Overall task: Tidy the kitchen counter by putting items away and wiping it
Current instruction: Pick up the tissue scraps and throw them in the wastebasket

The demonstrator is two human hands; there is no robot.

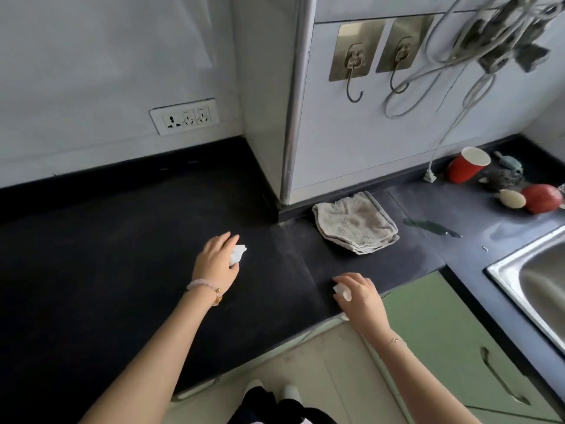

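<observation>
Nearest to us, our right hand (359, 296) rests at the front edge of the black stone kitchen counter (122, 255), its fingers curled shut around a small crumpled white scrap of paper (341, 291) that peeks out by the thumb. A little farther in and to the left, our left hand (217, 260) presses down on the counter with its fingers closed on a second small white paper wad (238, 254), which shows beyond the fingertips. We judge that we are at the clearing step: gathering loose litter off the dark surface, with the wiping not yet begun on this stretch.

Beyond the hands, near the foot of the white tiled pillar, lies a folded grey-beige dish cloth (356, 226), flat on the counter and touched by neither hand. Just to its right a thin greenish puddle of spilled liquid (431, 227) spreads on the counter, between the cloth and the stainless steel sink (532, 280) at the right edge.

Farthest away, in the back right corner, a red paper cup (466, 165) lies tipped on its side, with a dark scouring pad (504, 177), a pale oval object (512, 198) and a red rounded object (542, 198) close by; what those two are we cannot tell.

Next we would need to free our hands by dropping both wads somewhere out of view, then take up the cloth and draw it across the spill, and deal with the corner clutter.
</observation>
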